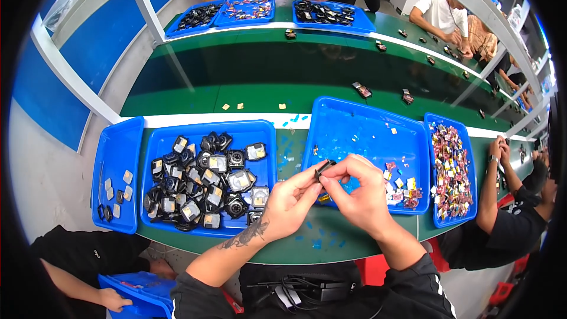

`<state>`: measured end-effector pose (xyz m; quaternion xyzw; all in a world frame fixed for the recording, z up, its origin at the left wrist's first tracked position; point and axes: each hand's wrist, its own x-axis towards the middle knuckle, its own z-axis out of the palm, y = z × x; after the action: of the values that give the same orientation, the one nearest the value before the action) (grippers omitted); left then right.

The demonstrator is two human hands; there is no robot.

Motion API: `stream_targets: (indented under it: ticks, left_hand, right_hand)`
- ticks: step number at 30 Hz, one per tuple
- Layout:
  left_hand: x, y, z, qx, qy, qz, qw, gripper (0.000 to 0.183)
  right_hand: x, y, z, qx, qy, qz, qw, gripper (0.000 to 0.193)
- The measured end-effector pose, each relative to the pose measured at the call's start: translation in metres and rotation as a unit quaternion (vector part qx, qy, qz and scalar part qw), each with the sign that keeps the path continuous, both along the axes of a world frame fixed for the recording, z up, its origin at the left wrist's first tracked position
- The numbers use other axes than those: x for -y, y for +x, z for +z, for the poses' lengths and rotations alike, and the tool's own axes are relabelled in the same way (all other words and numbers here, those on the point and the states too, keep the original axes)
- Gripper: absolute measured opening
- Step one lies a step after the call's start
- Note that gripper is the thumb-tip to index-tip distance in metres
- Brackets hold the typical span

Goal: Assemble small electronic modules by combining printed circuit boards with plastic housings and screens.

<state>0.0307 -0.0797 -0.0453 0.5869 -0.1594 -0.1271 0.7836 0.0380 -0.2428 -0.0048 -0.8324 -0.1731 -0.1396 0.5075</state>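
Observation:
In front of me, above the near edge of the green table, both hands meet on a small black part (324, 169), which looks like a smartwatch case seen edge-on. My left hand (289, 202) grips it between thumb and fingers. From the other side, the thumb and forefinger of my right hand (361, 191) pinch it. Fingers cover most of the part. Left of my hands, a blue tray (212, 126) holds a heap of black smartwatch cases (204, 180). Behind and right of them lies a wider blue tray (366, 108) with blue film scraps and small electronic parts (407, 194).
A narrow blue tray (472, 211) full of small parts stands at the right; another blue tray (101, 153) with a few pieces is far left. The green conveyor (248, 74) carries scattered parts. White frame posts (147, 12) rise ahead. Co-workers sit opposite and at right; one (112, 300) holds a tray at lower left.

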Motion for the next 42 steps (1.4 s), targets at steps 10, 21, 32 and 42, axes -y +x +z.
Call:
stream_targets:
  ticks: [10, 21, 32, 42]
  left_hand:
    - [-0.004, 0.001, 0.003, 0.026, 0.017, 0.0, 1.0, 0.043]
    - [0.001, 0.008, 0.006, 0.001, -0.095, 0.081, 0.992, 0.045]
    - [-0.011, 0.004, 0.016, 0.302, 0.251, 0.165, 0.905, 0.035]
    - [-0.007, 0.008, 0.011, 0.437, 0.336, 0.211, 0.807, 0.032]
  right_hand:
    - [0.0, 0.004, -0.005, -0.004, 0.017, -0.017, 1.0, 0.031]
    - [0.015, -0.003, -0.012, -0.2, 0.225, 0.062, 0.952, 0.016]
    - [0.019, -0.001, -0.011, -0.308, 0.344, 0.12, 0.879, 0.014]
    - [0.015, -0.007, -0.003, -0.042, 0.053, 0.043, 0.997, 0.006]
